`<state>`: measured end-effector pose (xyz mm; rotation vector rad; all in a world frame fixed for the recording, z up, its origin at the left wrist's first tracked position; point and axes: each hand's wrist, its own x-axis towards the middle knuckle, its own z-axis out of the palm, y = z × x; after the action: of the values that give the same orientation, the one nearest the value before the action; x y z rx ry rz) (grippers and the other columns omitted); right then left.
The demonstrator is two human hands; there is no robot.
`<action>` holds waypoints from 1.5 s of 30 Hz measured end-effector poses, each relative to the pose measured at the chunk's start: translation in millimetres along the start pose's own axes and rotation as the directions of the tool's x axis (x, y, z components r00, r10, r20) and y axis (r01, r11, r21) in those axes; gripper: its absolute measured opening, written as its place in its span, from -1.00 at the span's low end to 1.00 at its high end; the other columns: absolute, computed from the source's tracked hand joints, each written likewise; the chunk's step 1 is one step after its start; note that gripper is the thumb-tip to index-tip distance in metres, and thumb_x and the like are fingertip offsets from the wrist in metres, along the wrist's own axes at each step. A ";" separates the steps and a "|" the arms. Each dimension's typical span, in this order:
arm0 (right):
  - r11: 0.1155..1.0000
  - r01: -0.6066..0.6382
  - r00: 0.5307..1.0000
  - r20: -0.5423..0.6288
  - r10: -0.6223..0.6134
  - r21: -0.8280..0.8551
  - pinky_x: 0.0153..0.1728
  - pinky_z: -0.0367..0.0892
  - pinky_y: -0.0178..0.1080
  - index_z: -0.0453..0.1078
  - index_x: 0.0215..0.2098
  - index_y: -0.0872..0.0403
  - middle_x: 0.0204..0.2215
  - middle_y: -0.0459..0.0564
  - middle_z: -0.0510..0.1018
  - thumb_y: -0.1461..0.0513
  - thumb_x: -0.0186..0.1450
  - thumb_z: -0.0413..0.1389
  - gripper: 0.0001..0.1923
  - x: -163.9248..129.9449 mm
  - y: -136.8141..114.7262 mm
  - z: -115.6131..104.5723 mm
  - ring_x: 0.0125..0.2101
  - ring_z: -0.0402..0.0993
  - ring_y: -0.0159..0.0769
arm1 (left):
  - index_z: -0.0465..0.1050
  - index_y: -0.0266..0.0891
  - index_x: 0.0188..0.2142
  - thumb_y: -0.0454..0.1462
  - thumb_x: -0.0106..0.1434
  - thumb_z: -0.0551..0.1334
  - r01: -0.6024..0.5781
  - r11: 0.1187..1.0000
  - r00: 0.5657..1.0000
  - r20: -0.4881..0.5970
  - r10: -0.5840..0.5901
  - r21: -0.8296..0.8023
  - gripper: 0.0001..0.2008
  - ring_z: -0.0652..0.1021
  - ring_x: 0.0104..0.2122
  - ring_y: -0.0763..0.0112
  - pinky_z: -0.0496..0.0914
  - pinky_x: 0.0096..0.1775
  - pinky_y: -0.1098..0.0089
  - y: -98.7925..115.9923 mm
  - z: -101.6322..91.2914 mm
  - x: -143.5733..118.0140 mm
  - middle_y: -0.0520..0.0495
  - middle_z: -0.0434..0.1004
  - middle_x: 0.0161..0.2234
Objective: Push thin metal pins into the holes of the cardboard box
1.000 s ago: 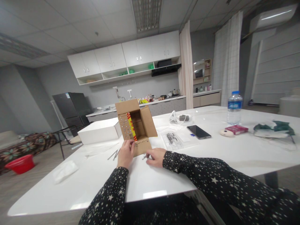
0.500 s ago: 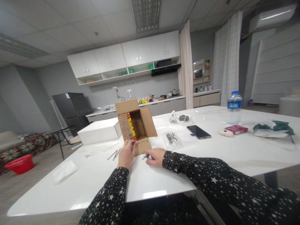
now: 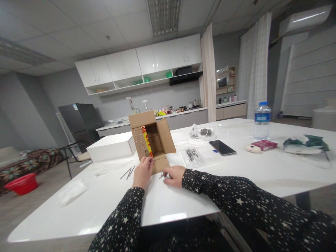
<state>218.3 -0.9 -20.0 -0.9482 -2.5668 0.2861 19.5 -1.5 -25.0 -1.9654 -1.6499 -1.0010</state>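
Cardboard box (image 3: pixel 152 141) upright on white table (image 3: pixel 262 171), kitchen behind.

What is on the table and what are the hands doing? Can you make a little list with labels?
Left hand: fingers at the lower flap of the box
Right hand: flat on the table, by small metal pieces
Box: brown, open toward the camera, holes in its flaps
White box: left of the box
Nails: loose, left of the left hand
Phone: face up, right of the box
Bottle: upright, far right
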 end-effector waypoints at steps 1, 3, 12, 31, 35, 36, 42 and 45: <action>1.000 -0.001 1.000 -0.001 0.001 0.001 -0.47 0.08 -0.33 0.38 -0.25 0.02 -0.57 -0.13 0.45 0.10 0.14 0.06 -0.75 0.0 0.0 0.0 -0.48 0.33 -0.33 | 0.38 -0.16 -0.15 -0.18 0.30 0.01 0.000 1.000 1.000 0.007 0.000 0.004 -0.76 0.51 -0.33 0.41 0.36 -0.33 0.41 0.0 0.0 0.0 -0.05 0.46 -0.21; 1.000 0.002 1.000 -0.004 -0.002 0.003 -0.47 0.09 -0.33 0.39 -0.25 0.02 -0.56 -0.12 0.44 0.11 0.14 0.06 -0.75 -0.2 -0.4 -0.4 -0.48 0.33 -0.33 | 0.38 -0.16 -0.14 -0.18 0.30 0.01 -0.001 1.000 1.000 0.014 0.001 0.009 -0.75 0.51 -0.32 0.41 0.36 -0.33 0.41 -0.1 0.1 0.1 -0.05 0.46 -0.20; 1.000 -0.021 1.000 0.011 0.021 -0.011 -0.46 0.09 -0.32 0.39 -0.22 0.02 -0.54 -0.12 0.46 0.11 0.15 0.06 -0.74 -1.1 -2.5 -2.1 -0.45 0.36 -0.32 | 0.38 -0.16 -0.13 -0.17 0.30 0.00 0.006 1.000 1.000 0.017 -0.006 -0.003 -0.74 0.51 -0.32 0.40 0.36 -0.32 0.40 -0.2 1.5 -0.2 -0.07 0.46 -0.20; 1.000 -0.004 1.000 0.001 0.004 -0.020 -0.45 0.09 -0.32 0.40 -0.22 0.03 -0.56 -0.13 0.44 0.11 0.15 0.07 -0.73 0.5 0.5 1.7 -0.45 0.36 -0.31 | 0.36 -0.18 -0.15 -0.15 0.27 0.03 0.038 0.992 0.999 -0.003 -0.039 -0.121 -0.75 0.50 -0.34 0.40 0.37 -0.29 0.38 4.2 -4.5 0.0 -0.06 0.46 -0.22; 0.998 -0.045 0.999 0.017 0.045 -0.040 -0.46 0.09 -0.32 0.40 -0.23 0.02 -0.56 -0.13 0.43 0.10 0.13 0.09 -0.73 3.3 -0.7 2.5 -0.46 0.36 -0.31 | 0.35 -0.19 -0.16 -0.14 0.27 0.04 0.041 0.989 0.999 -0.021 -0.045 -0.145 -0.75 0.49 -0.34 0.39 0.37 -0.27 0.37 5.4 -5.6 0.0 -0.07 0.47 -0.23; 0.997 -0.054 0.998 0.019 0.055 -0.047 -0.47 0.08 -0.32 0.40 -0.23 0.02 -0.57 -0.13 0.43 0.10 0.13 0.09 -0.73 3.8 -0.9 2.7 -0.46 0.35 -0.31 | 0.35 -0.19 -0.17 -0.14 0.27 0.03 0.045 0.988 0.999 -0.024 -0.049 -0.150 -0.75 0.49 -0.34 0.39 0.37 -0.26 0.36 5.8 -6.0 -0.1 -0.07 0.47 -0.24; 1.000 -0.010 1.000 0.005 0.010 -0.020 -0.47 0.08 -0.32 0.39 -0.23 0.02 -0.56 -0.13 0.43 0.10 0.14 0.07 -0.74 1.2 -0.5 0.8 -0.46 0.35 -0.32 | 0.34 -0.18 -0.21 -0.15 0.25 0.03 0.082 0.984 0.996 -0.027 -0.087 -0.160 -0.78 0.48 -0.40 0.41 0.34 -0.33 0.38 8.3 -8.3 -0.7 -0.04 0.49 -0.29; 1.000 -0.007 1.000 0.001 0.007 -0.016 -0.47 0.08 -0.32 0.39 -0.23 0.02 -0.56 -0.13 0.43 0.10 0.15 0.07 -0.74 -0.4 -0.4 -0.4 -0.46 0.35 -0.31 | 0.34 -0.18 -0.24 -0.16 0.24 0.03 0.093 0.983 0.995 -0.029 -0.099 -0.157 -0.79 0.47 -0.44 0.43 0.33 -0.37 0.40 8.8 -8.7 -0.9 -0.02 0.49 -0.33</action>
<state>218.5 -1.4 -19.7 -0.9627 -2.5706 0.2684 25.6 -10.2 -18.5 -1.9675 -1.7065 -1.2287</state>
